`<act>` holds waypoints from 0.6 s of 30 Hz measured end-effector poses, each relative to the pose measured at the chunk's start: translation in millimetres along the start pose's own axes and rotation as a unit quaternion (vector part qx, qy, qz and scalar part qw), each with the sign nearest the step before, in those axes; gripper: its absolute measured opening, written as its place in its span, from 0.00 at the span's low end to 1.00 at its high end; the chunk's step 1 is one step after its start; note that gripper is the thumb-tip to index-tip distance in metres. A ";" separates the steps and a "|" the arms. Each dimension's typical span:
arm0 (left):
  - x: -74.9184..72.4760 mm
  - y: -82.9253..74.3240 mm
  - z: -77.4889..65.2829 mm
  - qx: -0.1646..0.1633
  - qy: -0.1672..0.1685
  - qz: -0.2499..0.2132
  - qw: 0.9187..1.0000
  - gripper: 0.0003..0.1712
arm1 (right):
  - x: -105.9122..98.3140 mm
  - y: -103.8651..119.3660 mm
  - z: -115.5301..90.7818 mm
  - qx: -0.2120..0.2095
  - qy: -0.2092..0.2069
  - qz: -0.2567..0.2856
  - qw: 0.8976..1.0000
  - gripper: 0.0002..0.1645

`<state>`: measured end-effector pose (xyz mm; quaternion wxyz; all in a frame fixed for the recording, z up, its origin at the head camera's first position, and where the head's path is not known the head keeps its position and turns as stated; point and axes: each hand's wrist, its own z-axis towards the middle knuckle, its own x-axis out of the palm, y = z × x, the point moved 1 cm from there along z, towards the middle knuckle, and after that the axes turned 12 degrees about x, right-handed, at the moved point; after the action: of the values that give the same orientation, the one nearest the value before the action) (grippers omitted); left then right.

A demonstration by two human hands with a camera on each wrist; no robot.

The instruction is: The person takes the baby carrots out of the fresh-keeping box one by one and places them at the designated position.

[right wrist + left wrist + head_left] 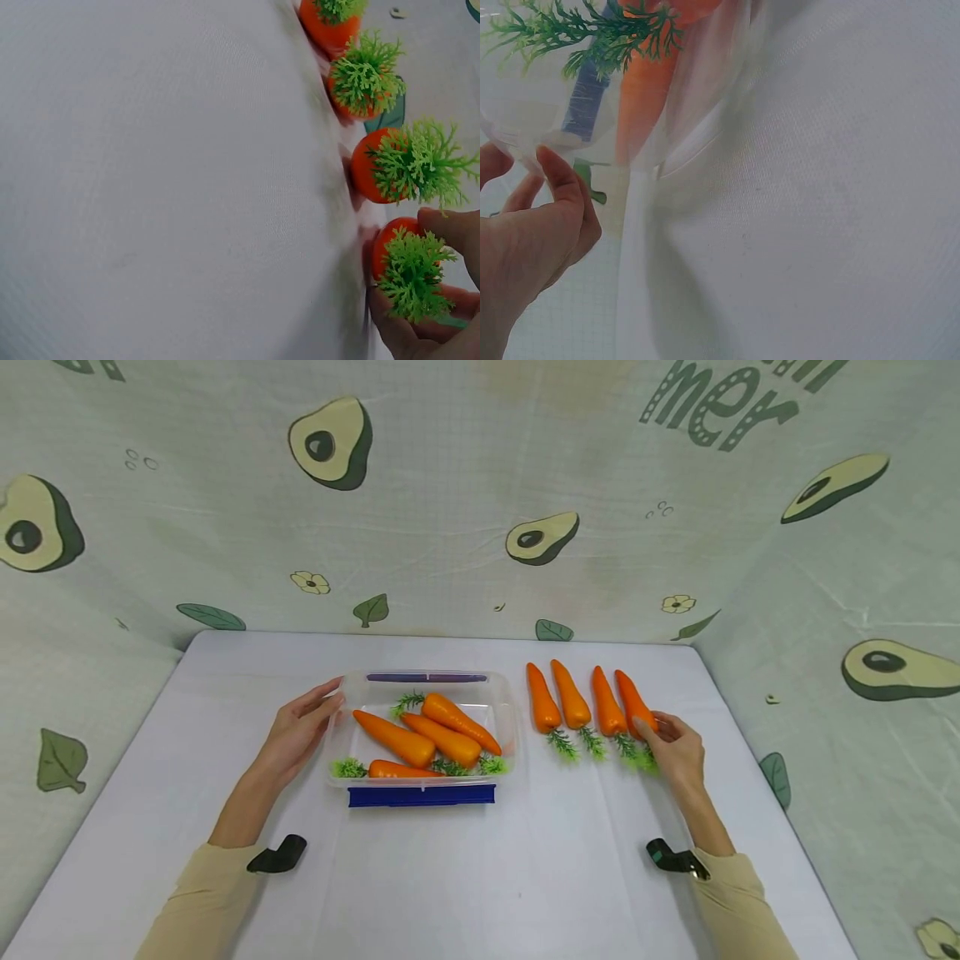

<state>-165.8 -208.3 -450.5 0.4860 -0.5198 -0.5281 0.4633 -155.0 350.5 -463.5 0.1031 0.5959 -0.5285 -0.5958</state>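
My left hand (296,735) holds the left side of a clear plastic container (423,782), pinching its rim in the left wrist view. Several orange toy carrots (450,717) with green tops lie inside the container at differing angles. On the right, my right hand (675,752) grips the rightmost carrot (632,697) of a row, thumb on one side and fingers on the other. That carrot's leafy top (416,274) faces the right wrist camera. Three other carrots (573,697) lie beside it, tips pointing away from me.
Blue clasps (422,795) stand along the container's near and far sides. A white cloth covers the table (480,877). Behind and at both sides hangs a pale curtain (450,485) printed with avocados and leaves.
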 end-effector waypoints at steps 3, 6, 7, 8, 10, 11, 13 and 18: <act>0.3 0.3 0.3 0.001 0.000 -0.002 1.000 0.42 | -1.6 0.1 -0.1 -0.005 0.008 -0.004 1.000 0.42; 0.4 0.2 0.3 0.002 0.000 -0.004 1.000 0.43 | -2.8 0.7 -0.5 -0.014 0.017 -0.009 1.000 0.41; 0.3 0.3 0.3 0.002 0.000 -0.005 1.000 0.42 | -3.2 0.9 -0.6 -0.018 0.019 -0.009 1.000 0.41; 0.4 0.2 0.3 0.002 0.000 -0.006 1.000 0.42 | -3.7 1.4 -1.0 -0.021 0.019 -0.010 1.000 0.40; 0.5 0.1 0.2 0.003 0.000 -0.008 1.000 0.42 | -4.6 2.9 -2.1 -0.031 0.019 -0.009 0.999 0.39; 0.6 -0.1 0.1 0.003 0.000 -0.008 1.000 0.42 | -5.0 4.0 -2.6 -0.038 0.018 -0.009 0.999 0.38; 1.0 -0.8 -0.2 0.003 0.000 -0.006 1.000 0.41 | -5.9 7.4 -3.9 -0.052 0.013 -0.010 0.999 0.37; 1.8 -2.4 -0.8 -0.001 0.000 -0.003 1.000 0.40 | -6.0 20.5 -6.8 -0.092 0.006 -0.019 0.996 0.33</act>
<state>-165.3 -206.6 -448.0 0.4874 -0.5184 -0.5301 0.4612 -158.2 343.0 -442.6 0.1492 0.5972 -0.4595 -0.6403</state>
